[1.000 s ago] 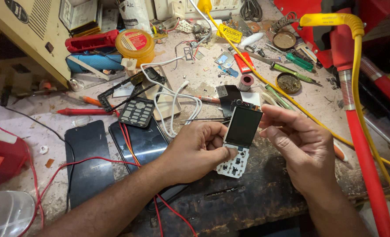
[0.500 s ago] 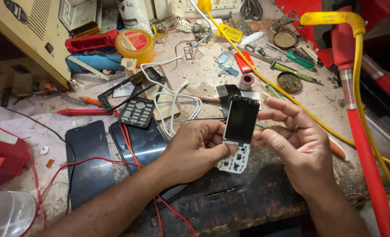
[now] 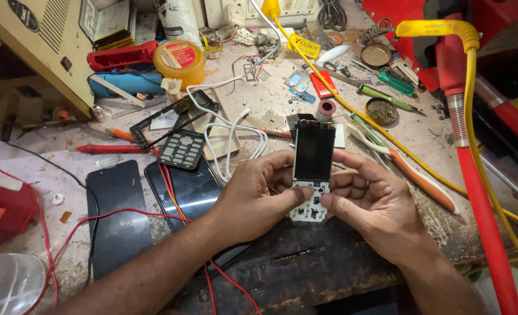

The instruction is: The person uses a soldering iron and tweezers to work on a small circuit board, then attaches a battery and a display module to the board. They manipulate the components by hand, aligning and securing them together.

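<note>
Both hands hold a bare phone board [image 3: 312, 175] upright over the workbench: a dark screen on top, a white keypad circuit below. My left hand [image 3: 253, 198] grips its left edge, thumb resting on the white keypad part. My right hand [image 3: 372, 207] holds the right edge, with its thumb also on the keypad area. A loose black keypad [image 3: 182, 149] and a black phone frame [image 3: 168, 119] lie to the left of the hands.
Two dark flat phones [image 3: 119, 216] lie at the left under red wires. A white cable [image 3: 235, 131] coils behind the hands. A yellow-lidded tin [image 3: 179, 58], screwdrivers [image 3: 396, 81], tweezers and small parts litter the bench. A red stand with a yellow hose [image 3: 474, 169] rises at the right.
The board has been turned more upright and squared to the camera. Both hands have closed in on it, with both thumbs now on the keypad part.
</note>
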